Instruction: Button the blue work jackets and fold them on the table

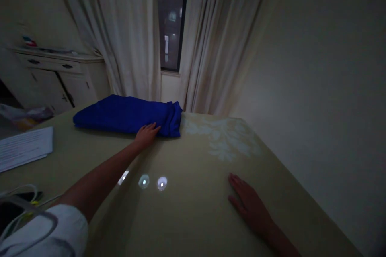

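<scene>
A folded blue cloth (120, 113) lies flat near the far edge of the table (181, 217), its right end bunched in several creases. My left hand (146, 133) reaches out to the cloth's near edge, fingers stretched over it toward the creased end; it rests on the fabric without a visible grip. To the right, my right hand (245, 200) is held low over the bare tabletop or rests on it; which of the two I cannot tell. Its fingers are extended, the thumb is apart, and it holds nothing.
Printed papers (25, 148) lie at the table's left edge. White cables (21, 213) and a dark object sit at the lower left. Curtains (129, 28) hang beyond the table, a wall (325, 88) runs along its right side, and a cabinet (60, 76) stands back left.
</scene>
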### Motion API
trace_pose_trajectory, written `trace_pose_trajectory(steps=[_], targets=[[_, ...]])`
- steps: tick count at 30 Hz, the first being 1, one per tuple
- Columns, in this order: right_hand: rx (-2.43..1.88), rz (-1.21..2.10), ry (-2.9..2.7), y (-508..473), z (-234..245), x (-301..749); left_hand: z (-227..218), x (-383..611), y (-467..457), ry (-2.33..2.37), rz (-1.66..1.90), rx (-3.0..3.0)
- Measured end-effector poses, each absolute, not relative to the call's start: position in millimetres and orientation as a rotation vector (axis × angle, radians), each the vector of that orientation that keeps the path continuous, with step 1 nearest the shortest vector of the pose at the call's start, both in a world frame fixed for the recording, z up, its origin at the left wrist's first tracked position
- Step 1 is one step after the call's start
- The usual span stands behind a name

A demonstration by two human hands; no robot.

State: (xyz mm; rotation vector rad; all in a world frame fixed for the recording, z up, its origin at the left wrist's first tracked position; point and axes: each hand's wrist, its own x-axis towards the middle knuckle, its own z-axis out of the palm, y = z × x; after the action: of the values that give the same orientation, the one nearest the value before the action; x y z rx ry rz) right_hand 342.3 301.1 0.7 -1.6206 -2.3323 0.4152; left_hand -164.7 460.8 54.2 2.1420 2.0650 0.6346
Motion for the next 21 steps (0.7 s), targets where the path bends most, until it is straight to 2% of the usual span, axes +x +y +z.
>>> trace_pose_trajectory(steps=[3, 6, 9, 11, 13, 16, 18, 21], targets=[[-1.597, 0.318, -2.284, 293, 0, 341, 88, -164, 472, 2.301, 0.539, 1.841], [-1.552, 0.261, -2.274, 298, 5, 333, 141, -161, 472, 2.552, 0.578, 1.684], [-1.521, 0.280, -2.260, 300, 7, 329, 192, -133, 448, 2.681, 0.753, 1.799], [-1.493, 0.345, -2.200, 301, 5, 329, 211, -99, 414, 2.556, 0.789, 2.077], [-1.456, 0.468, -2.050, 305, 1, 333, 211, -64, 373, 2.134, 0.646, 2.396], [-1.382, 0.781, -1.611, 315, 2, 345, 183, -36, 320, 1.456, 0.485, 2.589], [-1.356, 1.018, -1.255, 321, 7, 358, 154, -42, 303, 1.403, 0.467, 2.523], [-1.389, 1.225, -0.983, 327, 19, 376, 108, -75, 306, 1.808, 0.508, 2.318]])
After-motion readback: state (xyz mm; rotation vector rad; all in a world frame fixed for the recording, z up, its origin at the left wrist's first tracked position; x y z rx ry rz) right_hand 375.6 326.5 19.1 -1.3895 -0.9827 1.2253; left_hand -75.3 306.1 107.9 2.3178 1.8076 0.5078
